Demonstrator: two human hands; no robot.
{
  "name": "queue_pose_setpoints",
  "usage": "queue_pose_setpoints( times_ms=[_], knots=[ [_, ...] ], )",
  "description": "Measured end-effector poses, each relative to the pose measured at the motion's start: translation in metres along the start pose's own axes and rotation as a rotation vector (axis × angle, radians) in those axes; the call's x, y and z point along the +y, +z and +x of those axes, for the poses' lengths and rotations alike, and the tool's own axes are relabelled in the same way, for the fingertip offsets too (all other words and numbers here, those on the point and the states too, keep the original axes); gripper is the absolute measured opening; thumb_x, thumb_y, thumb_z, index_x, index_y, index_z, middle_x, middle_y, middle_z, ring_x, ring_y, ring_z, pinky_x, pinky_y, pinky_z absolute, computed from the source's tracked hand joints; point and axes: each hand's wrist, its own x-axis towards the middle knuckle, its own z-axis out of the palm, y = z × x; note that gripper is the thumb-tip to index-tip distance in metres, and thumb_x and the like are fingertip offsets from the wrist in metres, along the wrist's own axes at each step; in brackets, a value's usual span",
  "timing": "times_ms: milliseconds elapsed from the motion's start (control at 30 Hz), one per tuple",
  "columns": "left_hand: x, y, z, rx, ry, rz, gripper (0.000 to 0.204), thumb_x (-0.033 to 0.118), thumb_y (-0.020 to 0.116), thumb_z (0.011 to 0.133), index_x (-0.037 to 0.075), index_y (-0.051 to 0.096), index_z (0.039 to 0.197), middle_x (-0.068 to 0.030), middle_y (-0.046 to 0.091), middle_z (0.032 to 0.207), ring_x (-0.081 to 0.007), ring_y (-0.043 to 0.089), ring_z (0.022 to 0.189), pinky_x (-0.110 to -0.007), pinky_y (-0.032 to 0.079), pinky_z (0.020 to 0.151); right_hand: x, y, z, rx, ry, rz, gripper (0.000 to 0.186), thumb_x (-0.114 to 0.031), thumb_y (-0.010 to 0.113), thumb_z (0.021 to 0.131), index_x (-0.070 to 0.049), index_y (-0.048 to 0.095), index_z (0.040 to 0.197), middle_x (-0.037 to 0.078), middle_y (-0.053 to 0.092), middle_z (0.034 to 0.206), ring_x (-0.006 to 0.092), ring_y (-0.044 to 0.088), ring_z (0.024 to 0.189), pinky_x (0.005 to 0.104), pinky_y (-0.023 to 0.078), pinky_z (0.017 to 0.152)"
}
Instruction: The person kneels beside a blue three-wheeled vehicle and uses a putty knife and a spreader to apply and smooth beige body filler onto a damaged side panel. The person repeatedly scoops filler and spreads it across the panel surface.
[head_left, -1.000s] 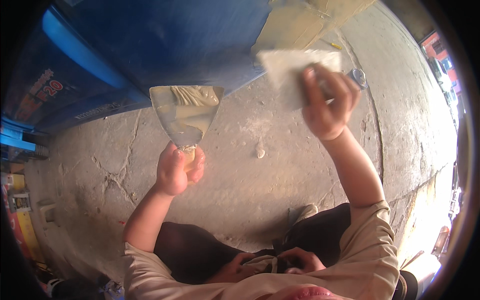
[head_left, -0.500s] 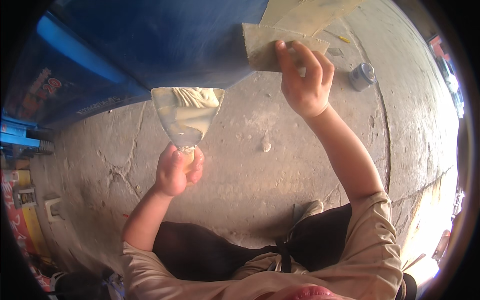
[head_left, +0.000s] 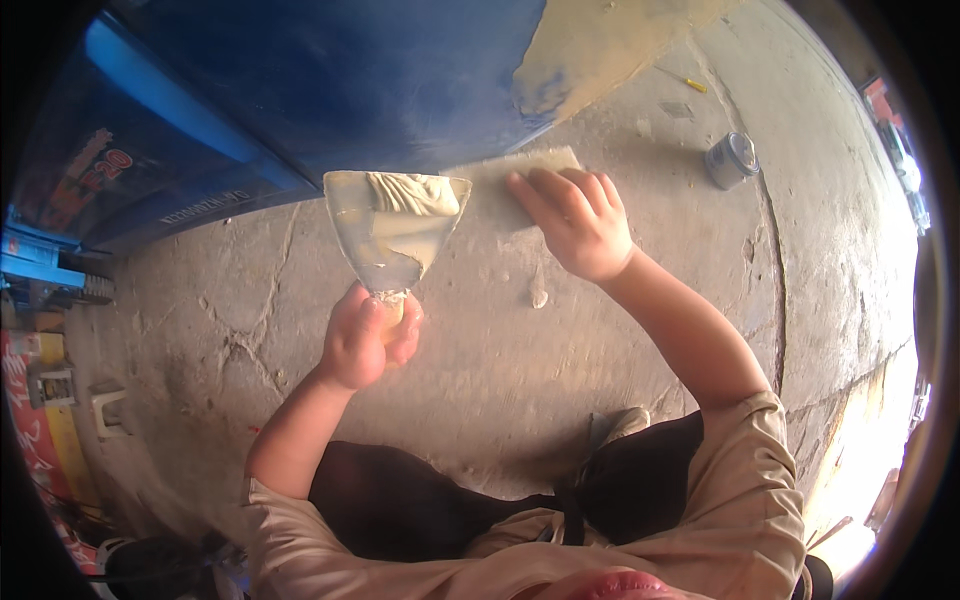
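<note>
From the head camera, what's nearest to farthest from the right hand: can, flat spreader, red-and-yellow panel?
1. Flat spreader: in the right hand.
2. Can: off to the hand's right.
3. Red-and-yellow panel: far left edge.

We see a glossy blue panel (head_left: 330, 80), metal scraper (head_left: 390, 273), putty (head_left: 415, 192) (ridged near the scraper's edge) and rough concrete floor (head_left: 480, 370).

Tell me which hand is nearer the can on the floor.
Right. The right hand is left of and below the can in the picture; the left hand is farther left and lower.
</note>
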Motion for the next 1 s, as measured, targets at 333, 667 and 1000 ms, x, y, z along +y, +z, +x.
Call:
queue_pose_setpoints(
  times_ms=[333,667,1000],
  knots=[
    [0.013,0.006,0.008,-0.13,-0.003,-0.03,0.042,0.044,0.042,0.102,0.002,0.045,0.109,-0.0115,0.055,0.079,-0.013,0.05,0.054,-0.027,0.041,0.046,-0.01,-0.062,0.033,0.12,0.634,0.962,0.019,0.006,0.056,0.09,0.006,0.059,0.109,0.01,0.065,0.088,0.0147,0.059,0.077,0.0246,0.047,0.071],
    [0.006,0.01,0.013,0.034,0.012,0.029,0.028,0.032,0.041,0.104,0.006,0.044,0.114,-0.0088,0.053,0.082,-0.0122,0.047,0.054,-0.027,0.039,0.047,-0.038,-0.069,0.071,-0.044,-0.03,0.137,0.049,-0.013,0.061,0.067,-0.007,0.07,0.115,0.005,0.062,0.112,0.0203,0.057,0.084,0.0306,0.047,0.069],
    [0.029,-0.01,0.003,0.303,0.109,-0.21,0.041,0.047,0.037,0.102,0.006,0.045,0.104,-0.0029,0.047,0.07,-0.0095,0.039,0.045,-0.025,0.033,0.04,-0.006,-0.073,0.06,0.086,-0.005,0.427,0.044,-0.002,0.066,0.07,-0.006,0.069,0.114,0.008,0.068,0.105,0.0212,0.059,0.086,0.0294,0.05,0.072]
  ],
)
